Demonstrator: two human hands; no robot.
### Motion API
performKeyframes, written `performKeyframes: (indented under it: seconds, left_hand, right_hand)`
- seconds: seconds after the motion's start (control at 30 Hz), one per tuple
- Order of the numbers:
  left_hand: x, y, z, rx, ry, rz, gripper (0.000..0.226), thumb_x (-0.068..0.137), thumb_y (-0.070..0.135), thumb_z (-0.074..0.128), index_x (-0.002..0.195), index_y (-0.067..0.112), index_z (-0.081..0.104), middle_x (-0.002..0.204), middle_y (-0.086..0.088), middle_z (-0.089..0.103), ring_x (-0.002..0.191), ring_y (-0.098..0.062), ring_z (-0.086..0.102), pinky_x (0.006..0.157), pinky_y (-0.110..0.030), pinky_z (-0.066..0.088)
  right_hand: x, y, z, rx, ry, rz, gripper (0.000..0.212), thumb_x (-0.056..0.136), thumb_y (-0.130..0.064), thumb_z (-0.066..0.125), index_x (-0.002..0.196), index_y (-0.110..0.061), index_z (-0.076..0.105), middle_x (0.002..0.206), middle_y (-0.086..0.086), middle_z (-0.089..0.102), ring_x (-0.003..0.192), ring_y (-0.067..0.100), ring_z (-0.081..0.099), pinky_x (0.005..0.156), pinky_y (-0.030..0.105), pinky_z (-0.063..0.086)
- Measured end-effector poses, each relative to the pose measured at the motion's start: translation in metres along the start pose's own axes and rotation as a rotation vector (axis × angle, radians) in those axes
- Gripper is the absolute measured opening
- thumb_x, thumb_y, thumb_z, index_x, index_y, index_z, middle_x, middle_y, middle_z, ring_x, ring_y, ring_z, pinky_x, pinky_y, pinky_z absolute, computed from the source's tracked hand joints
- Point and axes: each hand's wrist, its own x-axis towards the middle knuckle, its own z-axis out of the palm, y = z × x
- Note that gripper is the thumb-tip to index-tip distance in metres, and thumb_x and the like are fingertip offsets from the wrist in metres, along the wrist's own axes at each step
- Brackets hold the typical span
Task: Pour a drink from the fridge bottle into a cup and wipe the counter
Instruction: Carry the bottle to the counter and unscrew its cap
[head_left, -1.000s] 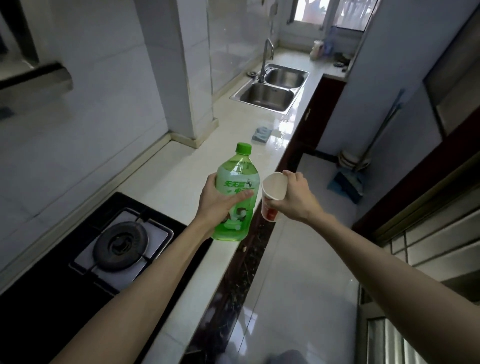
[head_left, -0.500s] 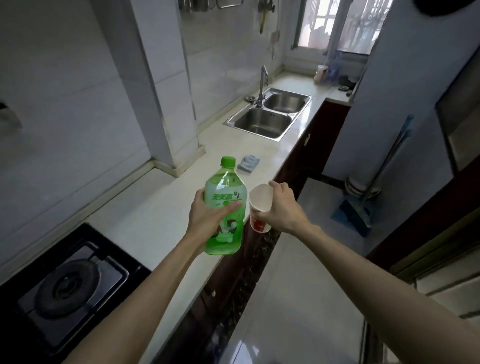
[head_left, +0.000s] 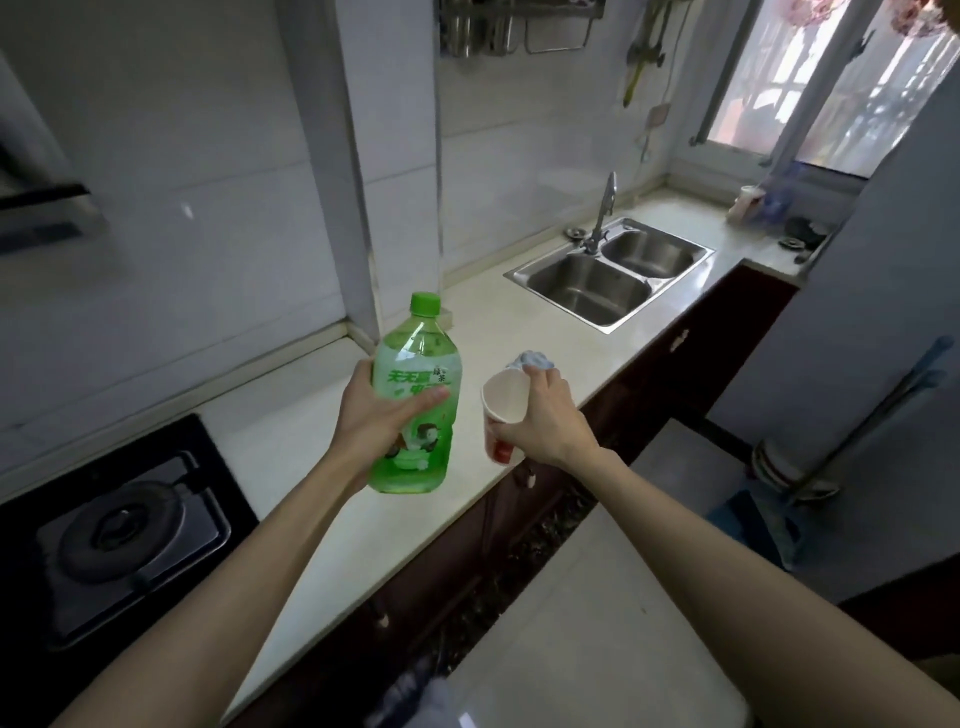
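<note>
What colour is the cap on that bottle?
Bright green, clearest in the head view: the cap tops the bottle.

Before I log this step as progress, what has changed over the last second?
Both hands carried their loads along the counter toward the sink: the left hand holding the green tea bottle, the right hand the paper cup, which now overlaps the blue cloth. The gas stove slid back to the left. Grips unchanged; green cap still on.
</note>
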Motion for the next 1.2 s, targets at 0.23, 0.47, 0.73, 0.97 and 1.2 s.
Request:
performKeyframes:
  seconds: [0.23, 0.47, 0.73, 0.97, 1.2]
  left_hand:
    - [0.048, -0.015, 0.012, -0.025, 0.059, -0.009, 0.07, 0.064, 0.023, 0.092, 0.121, 0.015, 0.052, 0.106, -0.002, 0.07, 0.089, -0.014, 0.071, 0.064, -0.025, 0.055]
    - [0.096, -0.041, 0.02, -0.07, 0.133, -0.07, 0.071, 0.062, 0.02, 0.094, 0.121, 0.016, 0.053, 0.104, 0.0, 0.071, 0.092, -0.017, 0.072, 0.073, -0.035, 0.061]
    - [0.123, -0.059, 0.0, -0.059, 0.296, -0.155, 0.092, 0.042, 0.046, 0.094, 0.122, 0.026, 0.053, 0.108, 0.004, 0.071, 0.094, -0.016, 0.072, 0.082, -0.046, 0.061]
    - [0.12, -0.067, 0.011, -0.135, 0.508, -0.167, 0.094, 0.04, 0.045, 0.094, 0.123, 0.029, 0.053, 0.112, -0.001, 0.07, 0.1, -0.018, 0.071, 0.086, -0.046, 0.06]
    - [0.128, -0.061, 0.047, -0.102, 0.74, -0.198, 0.099, 0.039, 0.045, 0.097, 0.125, 0.026, 0.052, 0.111, 0.002, 0.07, 0.101, -0.014, 0.07, 0.09, -0.042, 0.058]
  right_hand:
    - [0.061, -0.001, 0.015, -0.037, -0.076, -0.078, 0.096, 0.079, -0.049, 0.072, 0.15, -0.01, 0.02, 0.144, 0.01, 0.029, 0.135, 0.028, 0.03, 0.104, 0.046, 0.04]
    - [0.137, -0.008, 0.033, -0.105, -0.143, -0.173, 0.093, 0.08, -0.051, 0.07, 0.148, -0.009, 0.022, 0.138, 0.009, 0.036, 0.127, 0.026, 0.036, 0.105, 0.039, 0.034]
    - [0.197, -0.014, 0.069, -0.102, -0.264, -0.264, 0.096, 0.078, -0.049, 0.072, 0.149, -0.011, 0.02, 0.137, 0.006, 0.034, 0.126, 0.024, 0.036, 0.099, 0.041, 0.041]
    - [0.243, -0.015, 0.106, -0.063, -0.382, -0.416, 0.097, 0.075, -0.048, 0.077, 0.147, -0.012, 0.022, 0.135, 0.007, 0.036, 0.12, 0.022, 0.04, 0.095, 0.038, 0.044]
    - [0.271, 0.006, 0.133, -0.047, -0.541, -0.614, 0.098, 0.072, -0.048, 0.078, 0.145, -0.011, 0.024, 0.131, 0.007, 0.038, 0.116, 0.022, 0.042, 0.089, 0.04, 0.051]
